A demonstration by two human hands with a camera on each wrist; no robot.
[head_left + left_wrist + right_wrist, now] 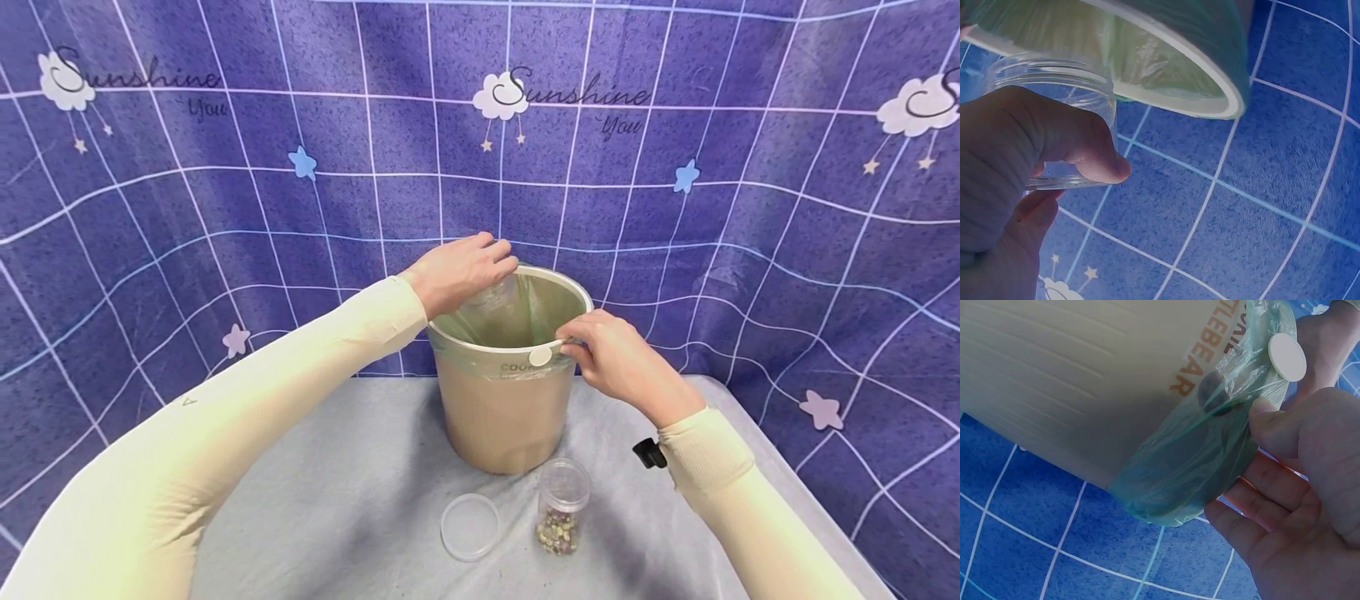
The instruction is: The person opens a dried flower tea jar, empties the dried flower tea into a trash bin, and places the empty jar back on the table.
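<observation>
A beige trash bin with a white rim stands on the table, lined with a thin green plastic bag folded over its edge. My left hand grips a clear plastic jar at the bin's far left rim. The jar's open threaded mouth faces the bin opening, and no contents show in it. At the near right rim, my right hand pinches the bin's edge and the bag, thumb beside the round white tab.
In front of the bin, a second clear jar holds small mixed dried pieces. A round clear lid lies to its left on the grey tablecloth. A blue gridded curtain hangs close behind and at both sides.
</observation>
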